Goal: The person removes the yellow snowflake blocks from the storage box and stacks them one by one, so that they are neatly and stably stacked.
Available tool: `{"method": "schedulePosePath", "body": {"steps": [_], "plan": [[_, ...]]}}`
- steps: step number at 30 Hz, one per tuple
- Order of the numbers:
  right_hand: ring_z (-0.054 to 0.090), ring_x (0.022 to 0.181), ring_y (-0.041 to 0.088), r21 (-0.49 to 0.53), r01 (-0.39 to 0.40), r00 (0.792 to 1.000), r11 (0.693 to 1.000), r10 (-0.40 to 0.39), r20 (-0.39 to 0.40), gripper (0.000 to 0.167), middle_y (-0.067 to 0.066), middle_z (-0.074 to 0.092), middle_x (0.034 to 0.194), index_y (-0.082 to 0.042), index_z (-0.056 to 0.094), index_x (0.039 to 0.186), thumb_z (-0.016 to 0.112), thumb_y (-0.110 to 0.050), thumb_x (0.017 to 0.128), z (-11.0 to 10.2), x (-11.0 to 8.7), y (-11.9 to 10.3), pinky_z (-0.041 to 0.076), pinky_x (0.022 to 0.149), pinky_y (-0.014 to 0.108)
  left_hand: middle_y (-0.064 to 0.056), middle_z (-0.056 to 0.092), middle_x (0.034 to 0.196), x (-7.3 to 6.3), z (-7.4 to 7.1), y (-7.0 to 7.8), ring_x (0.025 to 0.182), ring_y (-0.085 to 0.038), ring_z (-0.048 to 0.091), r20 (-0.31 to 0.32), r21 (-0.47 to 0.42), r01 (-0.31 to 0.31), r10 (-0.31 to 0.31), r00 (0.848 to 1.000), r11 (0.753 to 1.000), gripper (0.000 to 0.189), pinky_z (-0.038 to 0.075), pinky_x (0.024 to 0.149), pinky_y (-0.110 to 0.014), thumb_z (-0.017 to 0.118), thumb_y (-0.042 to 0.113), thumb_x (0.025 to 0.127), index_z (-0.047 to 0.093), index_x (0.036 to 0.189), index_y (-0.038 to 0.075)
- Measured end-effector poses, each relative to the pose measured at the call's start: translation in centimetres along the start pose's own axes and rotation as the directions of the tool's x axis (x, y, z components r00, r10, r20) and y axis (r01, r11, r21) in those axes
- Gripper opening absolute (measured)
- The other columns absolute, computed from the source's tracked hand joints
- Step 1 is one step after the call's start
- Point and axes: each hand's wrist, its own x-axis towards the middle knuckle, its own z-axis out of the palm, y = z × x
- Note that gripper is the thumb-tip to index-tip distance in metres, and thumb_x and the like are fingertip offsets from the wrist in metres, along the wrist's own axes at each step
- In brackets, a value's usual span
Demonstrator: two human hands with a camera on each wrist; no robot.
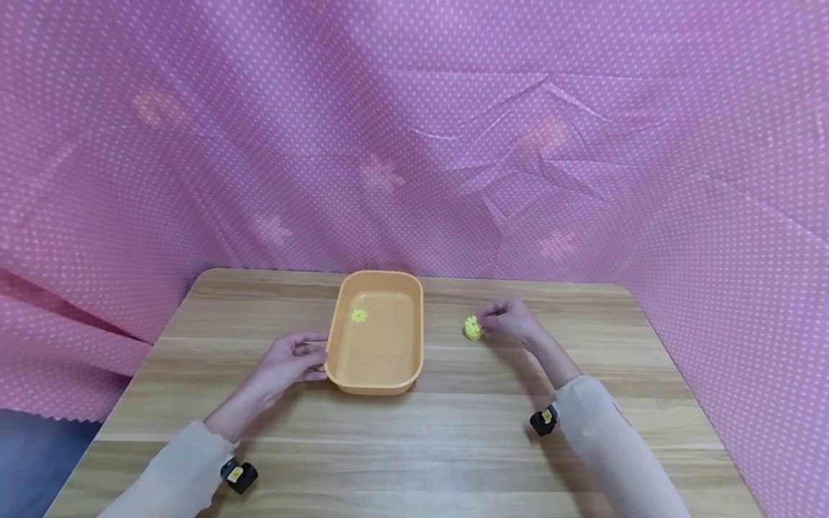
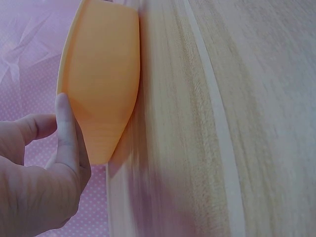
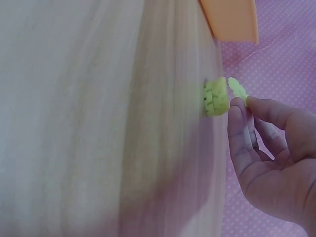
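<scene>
A deep orange plastic tray (image 1: 381, 380) with rounded corners stands on the table. One flat yellow flower-shaped piece (image 1: 359, 315) lies inside it. At the tray's left side, my left hand (image 1: 294, 363) touches the outer wall near the rim with fairly straight fingers, as the left wrist view (image 2: 44, 173) also shows. To the tray's right, a small stack of yellow flower-shaped pieces (image 3: 216, 97) stands on the table. My right hand (image 1: 512, 321) pinches a single yellow flower-shaped piece (image 3: 237, 89) between thumb and fingertip, just above the stack and apart from it.
The wood-grain table (image 1: 453, 446) spreads out around the tray and stack. Pink dotted cloth (image 1: 414, 180) hangs behind the table and along both sides. Small black devices (image 1: 239, 475) are strapped at both wrists.
</scene>
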Motion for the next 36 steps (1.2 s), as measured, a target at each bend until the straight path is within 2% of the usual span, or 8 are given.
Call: {"method": "schedulePosePath", "body": {"steps": [8, 18, 27, 36], "plan": [[0.073, 0.074, 0.009, 0.003, -0.027, 1.000, 1.000, 0.027, 0.006, 0.032, 0.022, 0.078, 0.104, 0.019, 0.065, 0.123, 0.069, 0.003, 0.097, -0.2, 0.3, 0.7, 0.070, 0.074, 0.022, -0.019, 0.069, 0.118, 0.0, 0.1, 0.0, 0.091, -0.016, 0.075, -0.007, -0.004, 0.006, -0.006, 1.000, 1.000, 0.050, 0.070, 0.086, -0.027, 0.060, 0.000, 0.104, 0.044, 0.150, -0.010], [0.073, 0.074, 0.010, -0.009, -0.041, 0.999, 0.999, 0.041, 0.011, 0.032, 0.016, 0.079, 0.101, 0.018, 0.065, 0.124, 0.070, 0.001, 0.098, -0.2, 0.5, 0.8, 0.069, 0.073, 0.021, -0.017, 0.069, 0.116, 0.1, 0.0, -0.2, 0.092, -0.016, 0.076, -0.003, -0.006, -0.002, 0.002, 1.000, 1.000, 0.050, 0.070, 0.086, -0.027, 0.060, 0.001, 0.104, 0.044, 0.150, -0.010], [0.071, 0.072, 0.010, -0.018, -0.041, 0.999, 0.999, 0.041, 0.015, 0.029, 0.007, 0.080, 0.090, 0.018, 0.067, 0.121, 0.069, 0.002, 0.097, 0.0, 0.7, 1.0, 0.069, 0.070, 0.021, -0.016, 0.070, 0.116, 0.2, 0.0, -0.1, 0.088, -0.015, 0.076, -0.010, -0.021, 0.015, -0.015, 1.000, 1.000, 0.051, 0.070, 0.085, -0.026, 0.062, 0.000, 0.103, 0.044, 0.150, -0.009], [0.072, 0.077, 0.011, -0.031, -0.052, 0.998, 0.998, 0.052, 0.024, 0.031, 0.008, 0.080, 0.096, 0.015, 0.067, 0.124, 0.069, -0.001, 0.098, -0.5, 0.8, 0.9, 0.069, 0.075, 0.023, -0.013, 0.069, 0.113, 0.4, -0.2, -0.2, 0.087, -0.014, 0.075, -0.008, -0.021, 0.008, -0.008, 1.000, 1.000, 0.052, 0.070, 0.085, -0.026, 0.062, 0.001, 0.103, 0.044, 0.151, -0.010]]}}
